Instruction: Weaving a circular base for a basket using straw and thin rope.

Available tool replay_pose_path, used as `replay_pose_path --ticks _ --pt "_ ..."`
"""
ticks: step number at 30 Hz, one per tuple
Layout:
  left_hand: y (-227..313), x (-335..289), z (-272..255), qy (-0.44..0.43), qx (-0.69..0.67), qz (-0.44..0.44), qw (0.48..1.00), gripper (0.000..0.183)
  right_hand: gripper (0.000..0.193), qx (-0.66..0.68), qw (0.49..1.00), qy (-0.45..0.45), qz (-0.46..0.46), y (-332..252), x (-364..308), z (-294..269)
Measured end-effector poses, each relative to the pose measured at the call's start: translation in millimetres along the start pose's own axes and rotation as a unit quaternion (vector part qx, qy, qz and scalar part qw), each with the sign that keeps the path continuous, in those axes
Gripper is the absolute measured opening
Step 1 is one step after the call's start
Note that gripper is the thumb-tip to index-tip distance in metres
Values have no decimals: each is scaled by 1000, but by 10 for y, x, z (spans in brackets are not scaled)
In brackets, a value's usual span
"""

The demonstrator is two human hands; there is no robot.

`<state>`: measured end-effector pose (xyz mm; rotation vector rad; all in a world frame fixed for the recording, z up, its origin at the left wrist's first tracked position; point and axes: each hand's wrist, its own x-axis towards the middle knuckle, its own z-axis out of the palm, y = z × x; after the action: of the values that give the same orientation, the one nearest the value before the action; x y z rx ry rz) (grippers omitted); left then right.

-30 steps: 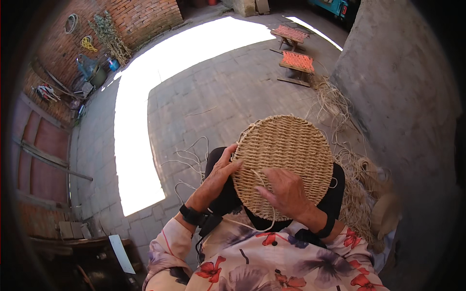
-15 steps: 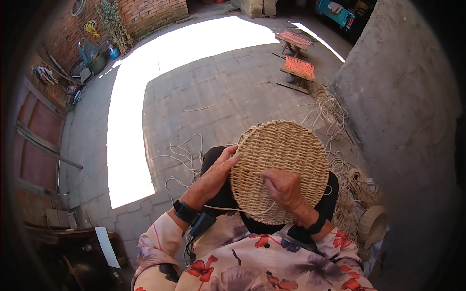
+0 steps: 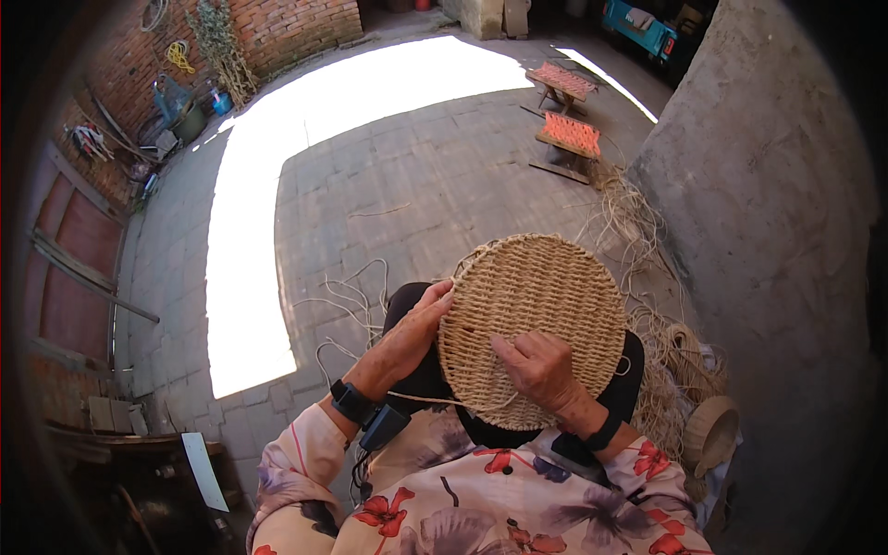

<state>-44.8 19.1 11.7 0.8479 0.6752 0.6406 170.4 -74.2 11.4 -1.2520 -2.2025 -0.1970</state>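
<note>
A round, tan woven straw piece lies across my lap, its flat face turned up. My left hand grips its left edge, with the fingers partly hidden behind the rim. Over the lower middle of the weave my right hand is closed, thumb and fingers pressed together against the surface. What those fingers pinch is hidden. A pale cord runs from the left over the lower part of the weave and goes out of sight beneath my right hand. Close to the left edge of the weave shows a small dark gap.
Loose cords trail on the paving left of my knees. At my right lie a tangled heap of cord and a small tan basket by a grey wall. Two stools with orange-red woven seats stand farther off.
My right hand has shifted slightly and turned, its thumb now a little lower and farther left on the weave. My left hand keeps its place on the edge.
</note>
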Motion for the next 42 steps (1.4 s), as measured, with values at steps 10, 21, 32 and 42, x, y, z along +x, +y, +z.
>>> replay_pose_path --ticks 10,21,32,42 --pt "-22 -20 -21 -14 -18 9 1000 59 20 45 989 -59 127 -215 202 -113" --pt "-50 -30 1 -44 -14 13 999 64 19 45 989 -43 134 -140 148 88" --pt "-120 11 -13 -22 83 15 996 74 16 54 987 -44 143 -135 102 140" --pt "-147 -33 85 3 70 44 997 71 13 113 978 10 174 -27 141 52"
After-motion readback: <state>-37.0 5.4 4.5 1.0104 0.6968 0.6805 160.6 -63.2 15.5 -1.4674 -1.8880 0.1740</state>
